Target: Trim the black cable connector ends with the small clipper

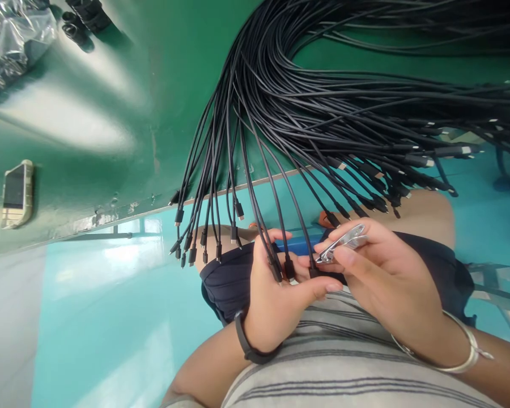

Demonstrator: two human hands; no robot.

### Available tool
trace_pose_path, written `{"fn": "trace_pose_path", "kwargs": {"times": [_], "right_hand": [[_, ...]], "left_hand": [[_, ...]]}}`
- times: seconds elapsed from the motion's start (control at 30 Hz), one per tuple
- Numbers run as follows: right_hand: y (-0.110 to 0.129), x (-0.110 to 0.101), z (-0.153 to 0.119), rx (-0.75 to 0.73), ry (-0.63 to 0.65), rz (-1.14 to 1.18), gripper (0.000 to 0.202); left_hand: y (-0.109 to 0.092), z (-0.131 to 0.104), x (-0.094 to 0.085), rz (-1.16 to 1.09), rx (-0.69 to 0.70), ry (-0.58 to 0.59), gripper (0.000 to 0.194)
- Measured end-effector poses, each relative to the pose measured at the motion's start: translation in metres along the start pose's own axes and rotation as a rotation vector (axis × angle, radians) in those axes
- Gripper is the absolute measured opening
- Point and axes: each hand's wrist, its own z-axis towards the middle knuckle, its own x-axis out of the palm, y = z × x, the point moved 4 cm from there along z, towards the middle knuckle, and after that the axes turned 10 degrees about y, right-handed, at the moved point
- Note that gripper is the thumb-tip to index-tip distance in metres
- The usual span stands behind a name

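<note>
Several black USB cables run down from the table into my left hand, whose fingers curl round their plug ends. One plug shows between the fingers and thumb. Pinched between the thumb and fingers of my right hand is a silver nail clipper. Its jaw end meets the cable nearest my right hand, just above that cable's plug. Whether the jaws touch the cable or only lie beside it, I cannot tell. My left fingertips are partly hidden behind the cables.
A thick bundle of black cables curves over the green table, plug ends hanging past its edge on both sides of my hands. A phone-like device lies at the left. Clear plastic bags and black coiled items sit at the upper left.
</note>
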Motion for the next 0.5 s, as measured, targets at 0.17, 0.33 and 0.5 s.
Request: {"fn": "trace_pose_path", "kwargs": {"times": [0.17, 0.33, 0.5], "right_hand": [[-0.0021, 0.0023, 0.0007, 0.048, -0.017, 0.039, 0.019], [-0.0048, 0.0010, -0.0001, 0.065, -0.023, 0.013, 0.022], [-0.0046, -0.0008, -0.0018, 0.051, -0.028, -0.044, 0.023]], "left_hand": [[0.0024, -0.0008, -0.0014, 0.043, 0.020, -0.022, 0.075], [0.0051, 0.0000, -0.0027, 0.060, 0.038, -0.018, 0.073], [0.0055, -0.0001, -0.0014, 0.071, 0.053, -0.004, 0.071]]}}
